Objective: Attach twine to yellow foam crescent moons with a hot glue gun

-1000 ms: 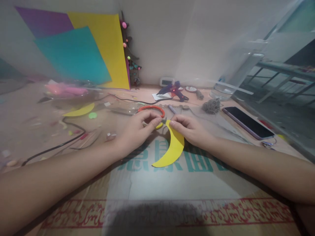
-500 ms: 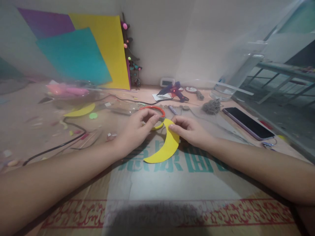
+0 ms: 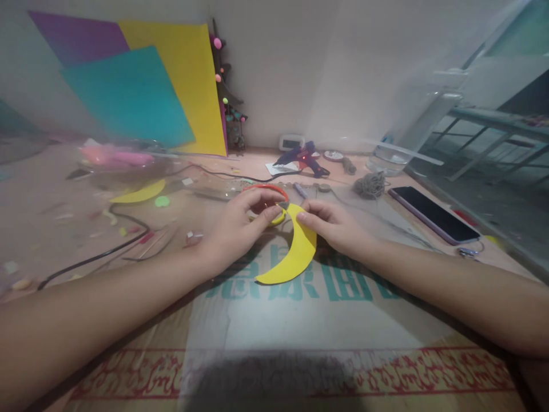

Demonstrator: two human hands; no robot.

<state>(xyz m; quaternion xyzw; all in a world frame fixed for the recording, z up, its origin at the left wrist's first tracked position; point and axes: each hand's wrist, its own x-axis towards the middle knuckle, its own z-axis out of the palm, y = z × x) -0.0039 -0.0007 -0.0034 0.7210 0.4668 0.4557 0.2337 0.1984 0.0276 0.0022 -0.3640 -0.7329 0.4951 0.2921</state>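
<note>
A yellow crescent-shaped piece point(image 3: 295, 252) is pinched near its upper part by my right hand point(image 3: 328, 223), thumb on top. Small grey material point(image 3: 283, 204) shows at the crescent's top tip, and the closed fingers of my left hand point(image 3: 246, 220) meet there; whether they grip the grey bit or the tip itself is too small to tell. Behind my left fingers lie a red ring point(image 3: 274, 187) and a yellow ring point(image 3: 279, 218), both partly hidden. The crescent's lower point hangs free over the printed board point(image 3: 274, 320).
A purple glue gun point(image 3: 302, 159) with a red light rests at the back. Grey yarn point(image 3: 369, 184) and a phone point(image 3: 433, 214) lie to the right. On the left are another yellow crescent point(image 3: 139, 193), a black cable point(image 3: 94, 257) and scraps. Coloured sheets point(image 3: 128, 97) lean on the wall.
The crescent and my right hand have shifted slightly right. My left fingers have moved a little right, closer to the crescent's top tip, and cover more of the yellow ring.
</note>
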